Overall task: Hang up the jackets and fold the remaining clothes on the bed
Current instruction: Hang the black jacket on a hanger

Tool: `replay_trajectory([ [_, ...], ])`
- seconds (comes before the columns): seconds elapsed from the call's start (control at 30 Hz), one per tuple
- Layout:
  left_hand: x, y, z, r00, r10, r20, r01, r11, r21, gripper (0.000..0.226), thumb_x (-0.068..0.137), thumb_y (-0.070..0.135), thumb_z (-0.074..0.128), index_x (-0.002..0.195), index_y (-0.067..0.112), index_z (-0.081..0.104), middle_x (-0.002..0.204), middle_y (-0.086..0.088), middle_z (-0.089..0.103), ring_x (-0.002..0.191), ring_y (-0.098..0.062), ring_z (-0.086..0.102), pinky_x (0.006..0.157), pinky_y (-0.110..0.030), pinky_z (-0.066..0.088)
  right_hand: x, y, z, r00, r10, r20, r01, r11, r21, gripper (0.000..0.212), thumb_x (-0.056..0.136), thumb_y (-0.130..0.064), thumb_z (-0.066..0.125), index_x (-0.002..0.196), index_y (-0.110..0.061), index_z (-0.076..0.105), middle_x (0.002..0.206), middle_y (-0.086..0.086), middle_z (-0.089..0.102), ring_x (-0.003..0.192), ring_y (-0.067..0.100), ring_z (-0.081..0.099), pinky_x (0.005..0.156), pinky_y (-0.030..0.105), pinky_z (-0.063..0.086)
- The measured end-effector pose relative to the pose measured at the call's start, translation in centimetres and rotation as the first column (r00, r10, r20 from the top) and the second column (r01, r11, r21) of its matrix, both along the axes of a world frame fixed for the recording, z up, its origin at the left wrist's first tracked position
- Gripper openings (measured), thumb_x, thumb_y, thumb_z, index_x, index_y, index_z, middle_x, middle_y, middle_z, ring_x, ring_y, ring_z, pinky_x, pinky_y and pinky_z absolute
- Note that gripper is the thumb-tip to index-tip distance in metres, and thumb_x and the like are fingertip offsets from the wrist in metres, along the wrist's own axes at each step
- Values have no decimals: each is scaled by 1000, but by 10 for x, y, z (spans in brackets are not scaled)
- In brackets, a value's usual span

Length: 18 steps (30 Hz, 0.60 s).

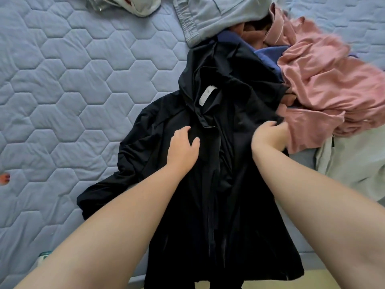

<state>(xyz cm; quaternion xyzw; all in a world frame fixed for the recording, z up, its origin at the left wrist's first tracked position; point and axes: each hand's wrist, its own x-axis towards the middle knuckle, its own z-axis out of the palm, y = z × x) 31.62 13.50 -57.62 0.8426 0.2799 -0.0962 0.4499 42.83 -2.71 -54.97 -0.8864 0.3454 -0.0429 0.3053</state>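
Note:
A black hooded jacket (218, 184) lies spread face up on the blue quilted bed (62, 80), its hood toward the far side and its hem hanging over the near edge. My left hand (183, 147) rests flat on the jacket's left chest, fingers apart. At the jacket's right shoulder, my right hand (268, 136) has its fingers curled into the black fabric, next to a pink garment (325, 86). The jacket's left sleeve stretches out toward the lower left.
A pile of clothes sits at the far right: a light blue garment (218, 15), a navy piece (264, 55), a rust-coloured piece (252, 32) and a pale grey-green garment (354, 161). A white crumpled item (129, 5) lies at the top edge.

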Motion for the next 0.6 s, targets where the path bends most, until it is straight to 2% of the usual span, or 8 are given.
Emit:
replay_trajectory([
  [0.07,18,0,6,995,99,-9,-99,993,-60,55,96,40,50,143,17,35,139,-4,44,127,-19,44,96,-29,37,14,-21,10,999,-25,28,28,992,-120,34,92,-14,45,125,-8,53,129,11,54,120,29,51,95,34,37],
  [0.13,40,-2,13,973,227,-37,-230,965,-127,63,92,47,52,144,18,32,133,-3,50,121,-19,49,86,-27,37,24,-34,9,979,192,69,-166,945,-280,40,82,-6,50,121,-9,55,123,12,56,114,32,52,95,37,38],
  [0.23,73,-7,19,935,341,-101,-353,921,-167,73,89,38,60,148,17,22,130,-4,53,116,-23,54,80,-28,37,28,-30,0,702,711,-23,-625,601,-499,50,79,-10,60,128,-8,49,127,15,50,116,34,46,98,41,33],
  [0.3,86,-10,18,949,290,-126,-299,952,-58,72,89,20,60,149,18,21,129,-6,54,114,-25,54,80,-27,38,31,-20,-7,563,805,-185,-775,436,-458,63,82,-20,67,137,-8,39,131,14,49,120,33,45,101,42,34],
  [0.37,90,-10,17,959,249,-132,-240,967,84,68,88,5,55,148,19,26,128,-7,56,115,-27,54,84,-30,40,36,-14,-13,563,764,-315,-821,475,-316,67,87,-24,65,144,-11,31,129,12,53,120,32,47,100,41,36],
  [0.43,86,-6,17,970,208,-125,-190,971,142,58,87,1,51,141,19,41,129,-6,57,116,-28,54,82,-29,39,42,-13,-17,620,706,-343,-778,609,-153,52,91,-19,58,139,-15,41,128,12,57,120,33,50,98,37,39],
  [0.53,69,3,22,979,142,-149,-111,974,196,45,88,3,48,130,17,55,131,-4,57,120,-26,52,83,-28,38,39,-11,-11,695,678,-239,-710,700,-79,33,84,-9,52,116,-14,59,120,12,61,110,33,55,89,32,42],
  [0.6,57,14,26,983,126,-132,-96,972,213,27,87,3,49,99,22,65,120,-3,61,113,-28,54,80,-29,41,33,-9,0,714,680,-165,-697,712,-86,22,78,-3,52,96,-11,60,105,12,61,94,32,54,77,31,40],
])
